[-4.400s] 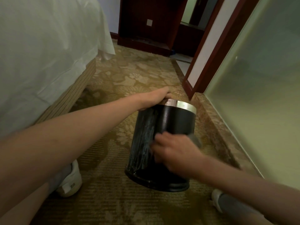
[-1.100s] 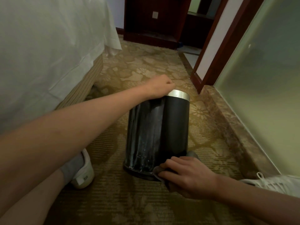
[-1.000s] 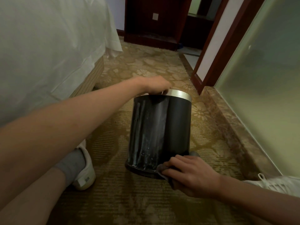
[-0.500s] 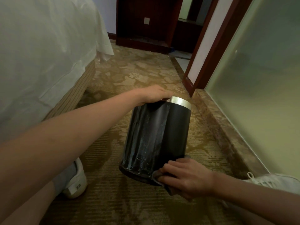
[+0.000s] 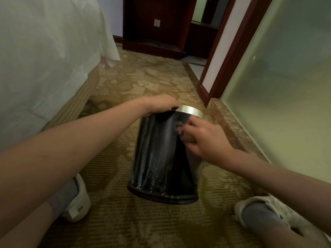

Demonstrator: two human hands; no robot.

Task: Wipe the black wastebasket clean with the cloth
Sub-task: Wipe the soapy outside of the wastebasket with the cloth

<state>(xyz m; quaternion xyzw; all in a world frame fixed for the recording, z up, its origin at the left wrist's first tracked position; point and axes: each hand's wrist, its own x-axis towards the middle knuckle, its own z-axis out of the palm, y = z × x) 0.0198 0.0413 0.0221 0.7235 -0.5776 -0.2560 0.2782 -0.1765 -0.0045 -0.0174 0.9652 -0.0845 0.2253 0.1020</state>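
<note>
Wiping the black wastebasket (image 5: 157,158), which stands on the patterned carpet (image 5: 143,83) beside the bed (image 5: 44,51).
Its long axis is near upright, with the base on the floor and the mouth tipped slightly away and to the right; the inside is hidden. The left hand (image 5: 161,105) curls its fingers over the near edge of the silver rim (image 5: 192,110). The right hand (image 5: 206,140) presses a bunched grey cloth (image 5: 179,127) to the wall just below that rim, fingers curled round it.
</note>
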